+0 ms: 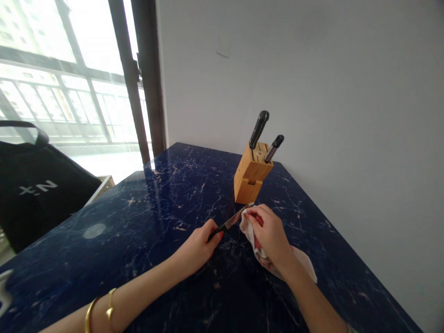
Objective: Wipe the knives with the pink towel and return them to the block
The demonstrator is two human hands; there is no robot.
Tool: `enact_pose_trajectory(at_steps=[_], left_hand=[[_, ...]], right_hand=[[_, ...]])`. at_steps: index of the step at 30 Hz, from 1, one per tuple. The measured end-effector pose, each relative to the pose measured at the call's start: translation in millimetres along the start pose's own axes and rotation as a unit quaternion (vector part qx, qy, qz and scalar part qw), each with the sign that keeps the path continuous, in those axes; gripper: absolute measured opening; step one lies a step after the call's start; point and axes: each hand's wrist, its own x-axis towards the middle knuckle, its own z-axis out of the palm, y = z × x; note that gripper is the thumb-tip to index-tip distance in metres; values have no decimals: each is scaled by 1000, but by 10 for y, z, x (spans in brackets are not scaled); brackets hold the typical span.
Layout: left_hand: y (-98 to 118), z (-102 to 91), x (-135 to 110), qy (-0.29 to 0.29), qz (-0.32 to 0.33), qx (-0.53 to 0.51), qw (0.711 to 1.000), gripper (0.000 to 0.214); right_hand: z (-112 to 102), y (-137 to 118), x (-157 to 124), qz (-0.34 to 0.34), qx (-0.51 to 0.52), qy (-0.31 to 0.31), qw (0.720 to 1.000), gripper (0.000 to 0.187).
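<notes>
My left hand (204, 240) is wrapped round the black handle of a knife (233, 220), whose blade points away and to the right. In my right hand (265, 226) a white cloth with red patches (253, 238) is pinched against the blade near its tip. The cloth's loose end hangs under my right wrist and spreads over the tabletop. Just beyond the blade tip stands a wooden knife block (251, 173). A black-handled knife (259, 129) and a tool with a black and silver handle (274, 149) stick up out of its slots.
Under my hands lies a dark blue marbled table (166, 199), its right edge along a white wall (347, 115). A black bag (41, 189) stands beyond the left edge. Part of a white object (4, 291) shows at the lower left. Glass doors are behind.
</notes>
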Motion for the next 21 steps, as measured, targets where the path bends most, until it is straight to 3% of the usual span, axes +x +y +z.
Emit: enact_pose_trajectory(at_steps=[5,10,21], left_hand=[[70,-10,-7,-3,7,-8,1000,17],[64,-20,-18,-2,15,-1,1000,16],[44,-15,-11,-2,8,-10,1000,19]], right_hand=[[189,-144,-115,-44,22,-87,995,18],[299,-140,-175,-53,8,-89,995,16],[283,-168,-185,-45,-10,-93,995,17]])
